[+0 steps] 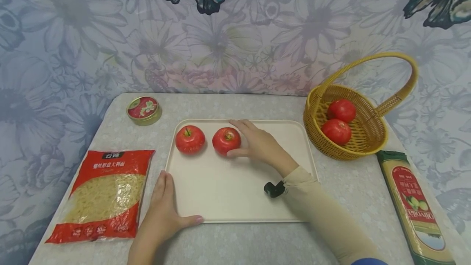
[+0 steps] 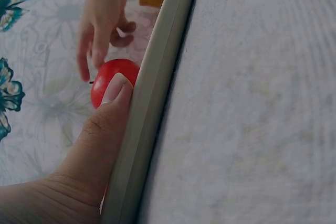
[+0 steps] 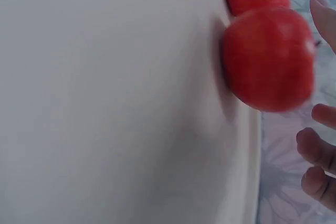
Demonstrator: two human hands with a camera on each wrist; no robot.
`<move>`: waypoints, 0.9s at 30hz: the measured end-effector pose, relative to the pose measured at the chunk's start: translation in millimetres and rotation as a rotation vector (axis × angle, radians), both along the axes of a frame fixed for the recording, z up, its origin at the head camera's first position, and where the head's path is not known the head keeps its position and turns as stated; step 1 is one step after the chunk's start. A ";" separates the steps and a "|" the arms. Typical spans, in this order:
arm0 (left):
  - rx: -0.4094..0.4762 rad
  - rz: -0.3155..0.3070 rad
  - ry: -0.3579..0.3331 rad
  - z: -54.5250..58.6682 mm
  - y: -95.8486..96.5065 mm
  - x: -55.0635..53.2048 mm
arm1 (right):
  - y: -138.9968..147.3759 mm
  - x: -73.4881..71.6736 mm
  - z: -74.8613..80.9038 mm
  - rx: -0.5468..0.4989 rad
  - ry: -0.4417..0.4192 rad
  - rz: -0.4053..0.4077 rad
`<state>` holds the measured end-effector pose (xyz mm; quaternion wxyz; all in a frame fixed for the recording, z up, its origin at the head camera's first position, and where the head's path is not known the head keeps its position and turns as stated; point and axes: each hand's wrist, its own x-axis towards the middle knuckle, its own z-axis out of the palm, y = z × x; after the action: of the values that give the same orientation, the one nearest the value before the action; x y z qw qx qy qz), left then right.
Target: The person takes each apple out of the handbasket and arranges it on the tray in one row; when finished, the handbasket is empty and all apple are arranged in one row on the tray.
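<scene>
Two hands work at a cream tray (image 1: 235, 199). Nearest, the left hand (image 1: 163, 212) lies flat on the tray's near left corner, fingers straight and together, thumb along the front rim. Farther in, the right hand (image 1: 257, 142) reaches from the right to an apple (image 1: 226, 140) on the tray's far half; the fruit sits just left of the loosely spread fingers, thumb touching its near side, so this hand is the closer one. A second apple (image 1: 190, 138) stands just left of it, nothing between. Beyond, right, a wicker basket (image 1: 368, 142) holds two more; a pasta bag (image 1: 106, 193) lies left.
</scene>
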<state>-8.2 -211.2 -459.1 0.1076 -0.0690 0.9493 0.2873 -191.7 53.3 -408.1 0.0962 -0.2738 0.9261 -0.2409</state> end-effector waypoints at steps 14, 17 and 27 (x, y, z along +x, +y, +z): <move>-0.010 -0.004 -0.003 1.8 1.4 -0.1 | 119.9 12.6 46.9 -0.091 0.232 -0.187; -0.014 -0.001 0.001 0.8 1.6 -0.1 | 151.8 6.7 47.7 -0.045 0.268 -0.248; -0.020 -0.005 0.011 -0.5 2.5 -0.2 | 234.3 -8.5 44.0 0.204 0.052 -0.341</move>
<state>-8.4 -208.7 -459.6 0.1023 -0.0663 0.9528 0.2779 -200.2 287.6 -364.1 0.0573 -0.1081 0.9809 -0.1514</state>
